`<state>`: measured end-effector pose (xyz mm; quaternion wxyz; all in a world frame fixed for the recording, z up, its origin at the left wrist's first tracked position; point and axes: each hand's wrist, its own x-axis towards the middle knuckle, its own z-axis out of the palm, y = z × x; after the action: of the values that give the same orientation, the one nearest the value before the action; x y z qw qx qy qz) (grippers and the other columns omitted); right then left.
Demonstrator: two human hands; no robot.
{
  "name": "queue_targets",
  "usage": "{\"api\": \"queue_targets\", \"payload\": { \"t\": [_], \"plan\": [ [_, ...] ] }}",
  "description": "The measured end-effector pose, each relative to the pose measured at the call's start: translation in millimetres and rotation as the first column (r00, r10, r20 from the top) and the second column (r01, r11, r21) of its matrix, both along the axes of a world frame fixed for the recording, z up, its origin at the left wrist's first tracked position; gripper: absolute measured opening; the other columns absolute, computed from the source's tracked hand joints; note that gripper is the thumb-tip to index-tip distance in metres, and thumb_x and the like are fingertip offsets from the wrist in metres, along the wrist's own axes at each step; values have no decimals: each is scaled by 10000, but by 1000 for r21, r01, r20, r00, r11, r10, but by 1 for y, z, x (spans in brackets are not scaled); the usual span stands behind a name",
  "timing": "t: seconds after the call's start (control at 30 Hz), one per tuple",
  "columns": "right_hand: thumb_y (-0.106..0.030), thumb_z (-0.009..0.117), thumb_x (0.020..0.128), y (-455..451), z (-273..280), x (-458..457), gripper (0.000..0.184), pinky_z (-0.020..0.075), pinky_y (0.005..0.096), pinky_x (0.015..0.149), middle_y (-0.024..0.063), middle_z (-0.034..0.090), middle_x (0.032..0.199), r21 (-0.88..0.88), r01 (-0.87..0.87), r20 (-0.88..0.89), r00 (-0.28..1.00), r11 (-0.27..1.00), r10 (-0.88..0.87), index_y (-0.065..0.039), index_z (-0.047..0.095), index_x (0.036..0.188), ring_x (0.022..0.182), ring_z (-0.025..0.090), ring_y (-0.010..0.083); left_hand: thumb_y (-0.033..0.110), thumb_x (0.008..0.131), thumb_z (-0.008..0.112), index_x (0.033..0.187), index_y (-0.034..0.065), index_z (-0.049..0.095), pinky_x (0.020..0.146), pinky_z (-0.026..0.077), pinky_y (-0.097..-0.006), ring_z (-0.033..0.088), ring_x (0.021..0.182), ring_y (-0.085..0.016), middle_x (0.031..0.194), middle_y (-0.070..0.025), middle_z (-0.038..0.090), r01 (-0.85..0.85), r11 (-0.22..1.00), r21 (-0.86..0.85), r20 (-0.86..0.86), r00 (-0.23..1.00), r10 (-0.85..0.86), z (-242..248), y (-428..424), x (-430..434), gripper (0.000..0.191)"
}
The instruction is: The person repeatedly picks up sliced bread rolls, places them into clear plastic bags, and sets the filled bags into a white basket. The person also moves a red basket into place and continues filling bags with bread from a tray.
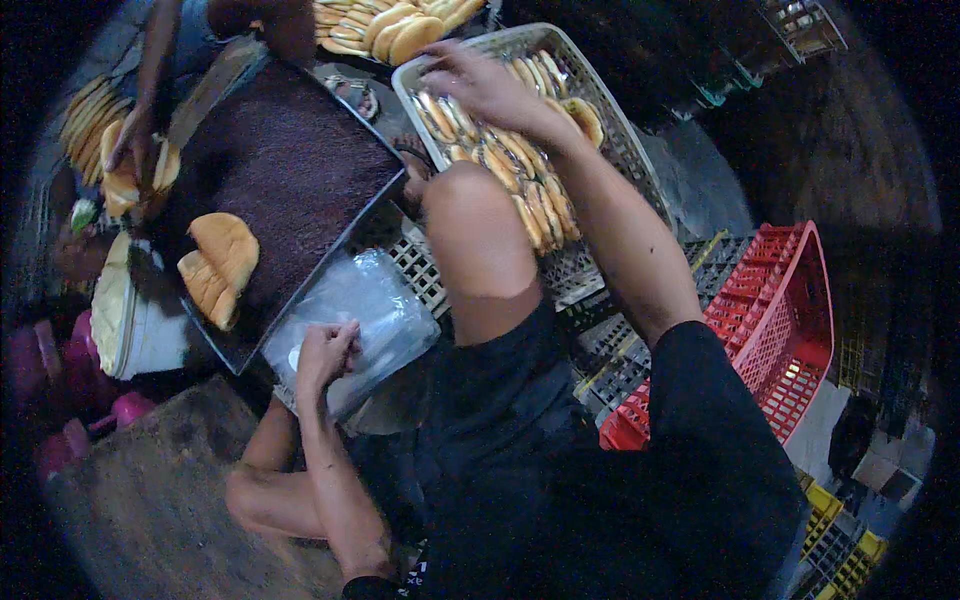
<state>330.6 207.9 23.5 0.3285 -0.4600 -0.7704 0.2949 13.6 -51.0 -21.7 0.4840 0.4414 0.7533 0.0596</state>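
Observation:
My left hand (328, 354) is curled closed over a stack of clear plastic bags (375, 289), with nothing visible in its fingers. Stretched forward, my right hand (476, 82) is over the far left part of a white plastic basket (551, 31). Its fingers are blurred, so I cannot tell whether they hold anything. Rows of filled buns (525, 169) in clear wrapping stand in that basket, partly hidden by my forearm and knee. Left of the bags is a metal tray (319, 270) spread with dark brown granules (277, 157). A split bun (221, 259) lies at its near left end.
Across the tray, another person's hand (131, 146) holds an opened bun beside a row of buns (90, 120). A tub of pale cream (112, 322) stands at the left. More buns (405, 34) are piled at the top. A red plastic crate (787, 322) is at my right.

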Motion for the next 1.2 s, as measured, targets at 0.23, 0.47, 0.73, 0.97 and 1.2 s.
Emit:
{"api": "queue_targets", "payload": {
  "t": [0.23, 0.47, 0.73, 0.97, 1.2],
  "plan": [
    [-706, 615, 784, -104, 68, -103, 835, 457, 526, 941, 291, 661, 1064, -268, -356, 538, 716, 895, 445, 38, 588, 1164, 1047, 640, 416, 602, 817, 672, 674, 7, 706, 592, 512, -404, 674, 566, -247, 612, -136, 660, 175, 976, 129, 53, 982, -183, -2, 2, -14, 613],
    [-562, 709, 804, -148, 42, -133, 700, 514, 462, 847, 252, 674, 1035, -175, -409, 447, 778, 896, 442, 33, 594, 1154, 986, 655, 406, 642, 797, 671, 724, 12, 704, 648, 514, -415, 692, 681, -261, 636, -154, 666, 318, 940, 125, -341, 903, -260, 12, -16, -4, 635],
    [-268, 679, 914, -171, 44, -127, 340, 535, 344, 799, 152, 681, 951, -357, -487, -30, 859, 797, 511, 45, 615, 1030, 972, 673, 235, 542, 851, 680, 643, 35, 651, 515, 463, -367, 625, 504, -215, 552, -101, 619, -115, 704, 701, 56, 993, 106, 53, -25, 26, 549],
    [-149, 558, 990, -185, 51, -112, 160, 551, 267, 596, 82, 633, 915, -495, -296, -572, 819, 817, -50, -1, 541, 1046, 712, 661, 169, 595, 966, 471, 927, -8, 673, 722, 529, -373, 696, 790, -260, 782, -102, 696, -910, 376, -174, 961, -74, 265, 56, -10, 42, 637],
    [-213, 549, 1007, -187, 62, -129, 256, 433, 202, 561, -18, 566, 687, -448, -90, -541, 819, 889, -190, -29, 608, 839, 605, 517, 49, 294, 964, 630, 863, 25, 639, 637, 485, -282, 572, 644, -114, 754, -35, 633, -904, 121, 410, 766, 413, 492, 73, -22, 24, 287]
  ]
}}
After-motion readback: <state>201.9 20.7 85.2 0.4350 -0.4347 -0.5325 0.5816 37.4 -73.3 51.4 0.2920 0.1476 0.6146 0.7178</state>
